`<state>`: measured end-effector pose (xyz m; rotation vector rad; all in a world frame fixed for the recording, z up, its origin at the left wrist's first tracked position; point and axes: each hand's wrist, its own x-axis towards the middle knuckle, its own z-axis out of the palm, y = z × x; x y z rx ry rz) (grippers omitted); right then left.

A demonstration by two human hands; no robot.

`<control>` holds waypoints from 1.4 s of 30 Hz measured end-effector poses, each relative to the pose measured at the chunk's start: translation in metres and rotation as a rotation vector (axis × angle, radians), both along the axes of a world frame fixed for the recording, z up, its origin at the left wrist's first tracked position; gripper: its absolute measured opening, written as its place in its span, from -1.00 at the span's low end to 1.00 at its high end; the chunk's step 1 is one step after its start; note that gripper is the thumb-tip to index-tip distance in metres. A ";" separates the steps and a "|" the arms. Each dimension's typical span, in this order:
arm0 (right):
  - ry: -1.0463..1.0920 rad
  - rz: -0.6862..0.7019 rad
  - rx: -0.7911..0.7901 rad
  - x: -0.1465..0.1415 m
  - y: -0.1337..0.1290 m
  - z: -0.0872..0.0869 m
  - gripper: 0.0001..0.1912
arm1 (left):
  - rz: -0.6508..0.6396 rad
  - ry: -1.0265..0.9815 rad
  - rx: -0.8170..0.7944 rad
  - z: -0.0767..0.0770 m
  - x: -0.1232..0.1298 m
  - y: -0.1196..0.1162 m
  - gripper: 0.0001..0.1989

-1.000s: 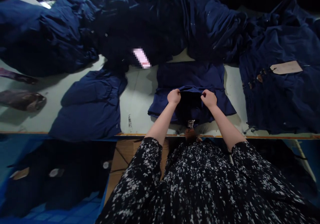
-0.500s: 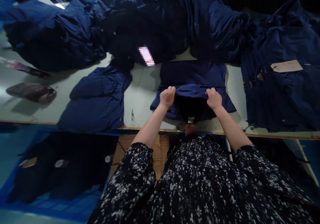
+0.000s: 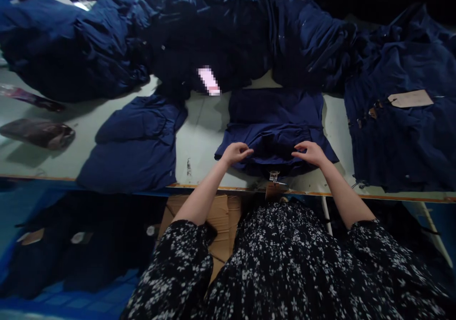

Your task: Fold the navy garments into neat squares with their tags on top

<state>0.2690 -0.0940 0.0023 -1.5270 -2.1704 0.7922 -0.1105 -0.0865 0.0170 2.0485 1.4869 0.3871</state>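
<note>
A folded navy garment (image 3: pixel 276 108) lies on the table in front of me, its neck label (image 3: pixel 274 175) and a brown hang tag (image 3: pixel 273 190) at the near edge. Over the left part of its near half is my left hand (image 3: pixel 237 153), thumb and fingers apart, gripping no cloth. My right hand (image 3: pixel 310 152) mirrors it on the right side, fingers stretched out and thumb apart. Both hands are at or just above the cloth; whether they touch it I cannot tell.
Heaped navy garments (image 3: pixel 213 20) line the back of the pale table (image 3: pixel 203 120). A folded navy garment (image 3: pixel 135 144) lies left, a tagged one (image 3: pixel 402 139) right. Dark wrapped bundles (image 3: pixel 39 133) lie far left. Below are a blue crate (image 3: pixel 89 301) with dark garments and a cardboard box (image 3: pixel 221 215).
Both hands have let go of the garment's raised edge and moved toward me. That edge now lies down over the dark opening, and the fingers have straightened.
</note>
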 end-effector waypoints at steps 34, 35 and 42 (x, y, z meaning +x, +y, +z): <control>0.211 -0.496 0.020 -0.028 0.092 -0.040 -0.55 | 0.557 -0.606 -0.248 -0.017 0.051 0.096 -0.67; 0.191 -0.521 0.015 -0.025 0.089 -0.043 -0.54 | 0.593 -0.578 -0.285 -0.017 0.047 0.093 -0.67; 0.257 -0.373 0.061 -0.036 0.088 -0.041 -0.60 | 0.472 -0.458 -0.417 -0.020 0.022 0.052 -0.68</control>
